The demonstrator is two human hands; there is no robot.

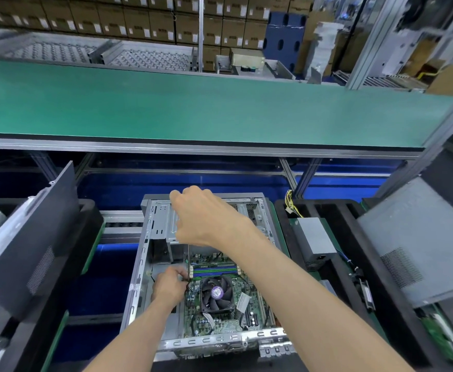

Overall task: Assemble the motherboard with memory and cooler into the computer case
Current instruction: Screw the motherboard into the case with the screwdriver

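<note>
Two hands are working inside the open grey metal computer case (150,264): the left hand (170,287) is pinching a thin black cable (188,257) at the green motherboard's (220,328) nine o'clock edge, beside the black fan cooler (217,294); the right hand (203,213), fingers curled, is reaching toward twelve o'clock, its grip hidden. Judging by this, the board is seated; next comes plugging that cable precisely.

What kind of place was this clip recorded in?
Most likely a computer assembly line in a factory or warehouse. An open computer case lies at the station with more units beside it, a long green conveyor belt runs behind, and stacked cardboard boxes fill the back.
</note>
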